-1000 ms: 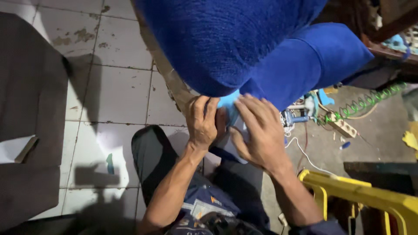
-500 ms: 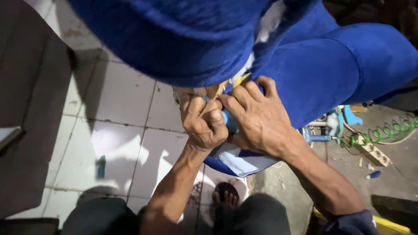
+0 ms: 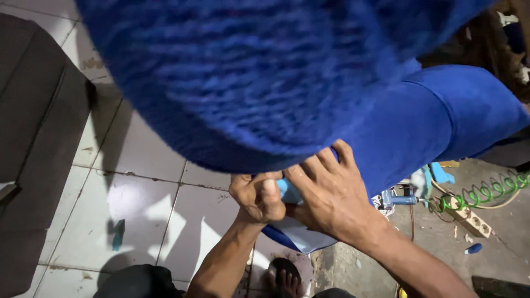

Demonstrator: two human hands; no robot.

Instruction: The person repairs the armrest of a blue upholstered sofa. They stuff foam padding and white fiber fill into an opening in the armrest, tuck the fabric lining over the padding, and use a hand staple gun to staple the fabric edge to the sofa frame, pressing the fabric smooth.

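Under the big blue upholstered cushion [image 3: 265,83], which fills the top of the view, both hands work at its lower edge. The left hand [image 3: 258,196] has its fingers curled tight, pinching the loose blue fabric flap [image 3: 301,234] that hangs just below the cushion. The right hand [image 3: 334,198] lies beside it, touching it, with fingers spread and pressed flat up against the cushion's underside. The likeliest trouble is the flap slipping out of the pinch or bunching into a crease, since the cushion's bulk hides much of the edge from sight. Below the cushion the tiled floor [image 3: 138,215] lies open to the left; to its right a coiled green hose [image 3: 486,193], a power strip [image 3: 469,218] and a small blue tool [image 3: 400,198] crowd the ground.
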